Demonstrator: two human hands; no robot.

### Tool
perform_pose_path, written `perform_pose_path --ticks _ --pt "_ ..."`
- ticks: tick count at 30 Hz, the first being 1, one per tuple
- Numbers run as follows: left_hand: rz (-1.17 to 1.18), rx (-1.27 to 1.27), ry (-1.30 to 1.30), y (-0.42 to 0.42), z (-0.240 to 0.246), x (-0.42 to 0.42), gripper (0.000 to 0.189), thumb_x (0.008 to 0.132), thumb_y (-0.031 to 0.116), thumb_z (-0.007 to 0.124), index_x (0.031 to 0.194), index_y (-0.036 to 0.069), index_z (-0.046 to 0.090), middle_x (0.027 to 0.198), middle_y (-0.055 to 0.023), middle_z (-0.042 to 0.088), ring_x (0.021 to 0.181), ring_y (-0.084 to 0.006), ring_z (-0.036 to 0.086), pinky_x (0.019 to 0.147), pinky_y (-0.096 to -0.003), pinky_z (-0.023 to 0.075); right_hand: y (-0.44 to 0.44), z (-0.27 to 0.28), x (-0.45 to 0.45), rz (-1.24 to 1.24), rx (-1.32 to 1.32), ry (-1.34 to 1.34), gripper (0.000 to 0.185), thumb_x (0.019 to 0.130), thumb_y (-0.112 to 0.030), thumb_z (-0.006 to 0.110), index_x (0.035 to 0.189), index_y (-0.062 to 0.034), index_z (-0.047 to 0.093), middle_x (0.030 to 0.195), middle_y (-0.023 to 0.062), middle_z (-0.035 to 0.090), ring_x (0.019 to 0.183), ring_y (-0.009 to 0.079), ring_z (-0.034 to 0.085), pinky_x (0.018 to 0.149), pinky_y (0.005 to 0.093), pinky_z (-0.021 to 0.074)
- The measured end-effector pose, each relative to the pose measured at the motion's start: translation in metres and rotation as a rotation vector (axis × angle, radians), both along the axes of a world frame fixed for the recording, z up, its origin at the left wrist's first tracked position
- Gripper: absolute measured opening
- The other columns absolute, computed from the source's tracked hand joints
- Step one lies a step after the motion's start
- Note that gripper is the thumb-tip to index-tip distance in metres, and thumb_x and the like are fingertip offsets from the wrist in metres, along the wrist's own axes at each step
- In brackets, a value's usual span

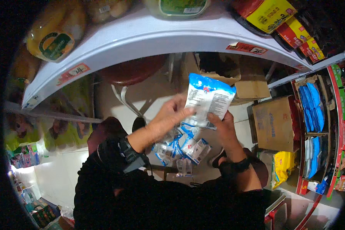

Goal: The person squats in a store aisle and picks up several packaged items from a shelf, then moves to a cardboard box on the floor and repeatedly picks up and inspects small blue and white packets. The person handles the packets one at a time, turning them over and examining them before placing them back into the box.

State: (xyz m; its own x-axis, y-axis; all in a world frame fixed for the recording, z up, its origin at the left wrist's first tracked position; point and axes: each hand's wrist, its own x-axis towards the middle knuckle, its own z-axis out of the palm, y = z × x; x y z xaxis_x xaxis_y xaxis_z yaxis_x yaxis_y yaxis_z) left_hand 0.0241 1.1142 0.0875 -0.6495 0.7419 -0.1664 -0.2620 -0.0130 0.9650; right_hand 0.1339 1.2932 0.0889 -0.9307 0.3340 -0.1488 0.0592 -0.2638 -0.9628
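Note:
Both of my hands hold one blue-and-white plastic packet (208, 99) with printed writing facing me. My left hand (175, 110) grips its left side, thumb across the front. At its lower right corner, my right hand (225, 126) pinches it with the thumb in front. Beneath the hands, several smaller blue, white and clear packets (184, 146) lie in a loose heap between my knees. What supports the heap is mostly hidden.
A white shelf edge (161, 37) curves across in front, carrying bottles (56, 34) of yellow liquid. Right of me stand a closed cardboard box (273, 123), an upright carton of blue packets (312, 106) and a yellow packet (281, 166). A round dark red stool (132, 72) stands ahead.

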Motion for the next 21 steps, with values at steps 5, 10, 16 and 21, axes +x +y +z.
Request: perform_pose_path --ticks 5,10,16,21 --pt "0.028 0.055 0.006 0.019 -0.004 0.001 0.036 0.086 0.015 0.070 0.117 0.000 0.058 0.107 -0.0085 0.067 0.094 -0.0128 0.062 0.084 -0.0296 0.0509 0.016 -0.002 -0.010 0.078 0.135 -0.025 0.033 0.089 -0.023 0.061 0.112 0.0004 0.060 0.104 0.0082 0.066 0.096 0.0162 0.060 0.087 0.0308 0.0464" --pt "-0.084 0.005 -0.063 0.024 -0.012 0.002 0.038 0.085 0.018 0.070 0.117 0.002 0.059 0.110 -0.0074 0.066 0.099 -0.0143 0.061 0.089 -0.0314 0.0482 0.028 -0.001 -0.011 0.028 -0.002 -0.018 0.031 0.090 -0.025 0.059 0.107 0.0000 0.060 0.098 0.0077 0.065 0.091 0.0154 0.060 0.084 0.0304 0.0468" --pt "-0.079 0.059 -0.138 0.037 -0.013 0.007 0.047 0.091 0.026 0.063 0.129 0.002 0.049 0.121 -0.0104 0.060 0.108 -0.0166 0.057 0.095 -0.0329 0.0438 0.026 0.006 -0.007 -0.054 -0.039 -0.012 0.026 0.089 -0.024 0.062 0.101 -0.0012 0.060 0.096 0.0066 0.065 0.085 0.0126 0.060 0.076 0.0296 0.0477" --pt "0.080 0.033 -0.252 0.040 -0.013 0.023 0.082 0.088 0.052 0.059 0.144 0.004 0.023 0.138 -0.0169 0.041 0.117 -0.0239 0.045 0.096 -0.0380 0.0413 0.022 0.011 -0.008 -0.228 0.423 0.075 0.025 0.088 -0.022 0.063 0.099 -0.0006 0.058 0.093 0.0086 0.065 0.079 0.0160 0.061 0.069 0.0321 0.0487"
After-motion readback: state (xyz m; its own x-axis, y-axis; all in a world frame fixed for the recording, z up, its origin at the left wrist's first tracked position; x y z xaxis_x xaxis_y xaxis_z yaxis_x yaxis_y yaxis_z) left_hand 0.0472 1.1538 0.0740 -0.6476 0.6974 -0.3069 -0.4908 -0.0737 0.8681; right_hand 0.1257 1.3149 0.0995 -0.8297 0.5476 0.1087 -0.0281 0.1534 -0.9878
